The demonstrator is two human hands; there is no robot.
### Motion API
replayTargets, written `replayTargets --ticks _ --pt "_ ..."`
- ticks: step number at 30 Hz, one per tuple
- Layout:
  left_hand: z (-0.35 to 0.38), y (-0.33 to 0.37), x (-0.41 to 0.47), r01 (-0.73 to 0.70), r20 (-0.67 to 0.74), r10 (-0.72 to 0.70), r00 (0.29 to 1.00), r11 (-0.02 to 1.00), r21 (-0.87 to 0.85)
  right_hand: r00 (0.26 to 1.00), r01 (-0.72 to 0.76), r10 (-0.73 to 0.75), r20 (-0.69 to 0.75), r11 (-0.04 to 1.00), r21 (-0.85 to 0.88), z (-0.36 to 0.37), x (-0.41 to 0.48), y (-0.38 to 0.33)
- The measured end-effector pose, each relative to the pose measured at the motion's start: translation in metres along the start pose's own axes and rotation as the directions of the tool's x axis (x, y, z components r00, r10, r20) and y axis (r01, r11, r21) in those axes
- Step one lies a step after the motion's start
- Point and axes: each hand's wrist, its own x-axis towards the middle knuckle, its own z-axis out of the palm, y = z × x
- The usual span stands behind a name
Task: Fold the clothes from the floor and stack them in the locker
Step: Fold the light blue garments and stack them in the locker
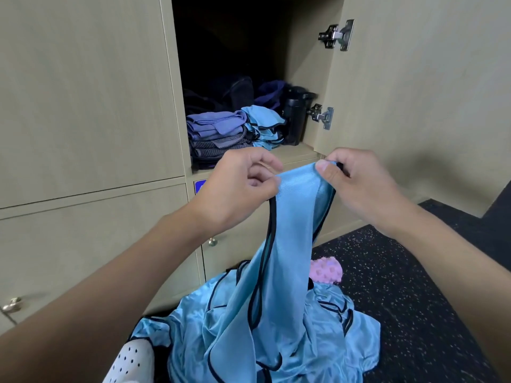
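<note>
Step in hand, est.: blue bib (290,239) held up from floor pile (326,341) below open locker (307,64), L hand (240,183) & R hand (362,186) grips each pinched on its top edge; next prob. needs spreading it flat, folding, adding to folded stack (218,134).

Light-blue vest (293,217) (black-trimmed) upright over floor pile (326,341)
</note>
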Motion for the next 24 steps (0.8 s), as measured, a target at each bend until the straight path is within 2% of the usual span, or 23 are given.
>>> replayTargets --ticks 3,8,12,14,16,19,22,24 --pt "0.000 0.004 -0.001 -0.043 0.052 0.043 0.998 0.999 0.001 1.000 0.010 -0.010 -0.008 0.999 0.049 0.002 0.000 0.000" --pt "0.002 0.008 -0.001 0.020 0.144 -0.022 0.989 1.000 0.011 1.000 -0.007 0.007 -0.016 0.999 0.034 0.010 -0.004 0.003" --pt "0.000 0.010 0.003 0.020 0.153 -0.013 0.988 0.999 -0.046 0.988 -0.021 0.028 -0.151 0.999 0.047 0.022 -0.009 -0.001" --pt "0.000 0.010 0.004 0.032 0.139 -0.024 0.990 0.998 -0.053 0.978 -0.010 0.037 -0.205 0.991 0.131 0.026 -0.013 -0.009" --pt "0.000 0.010 0.004 0.052 0.130 -0.043 0.991 0.996 -0.067 0.991 -0.029 0.059 -0.122 0.970 0.240 0.028 -0.019 -0.014" --pt "0.000 0.014 0.003 0.060 0.132 -0.050 0.990 0.995 -0.077 0.998 -0.032 0.018 0.062 0.972 0.234 0.035 -0.028 -0.014" --pt "0.001 0.019 0.001 0.036 0.154 -0.019 0.988 0.993 -0.109 0.999 -0.036 0.036 0.003 0.972 0.233 0.044 -0.028 -0.010" --pt "0.001 0.020 0.001 -0.020 0.145 0.024 0.989 0.999 -0.030 0.999 0.003 0.007 -0.050 0.979 0.202 0.047 -0.026 -0.009"
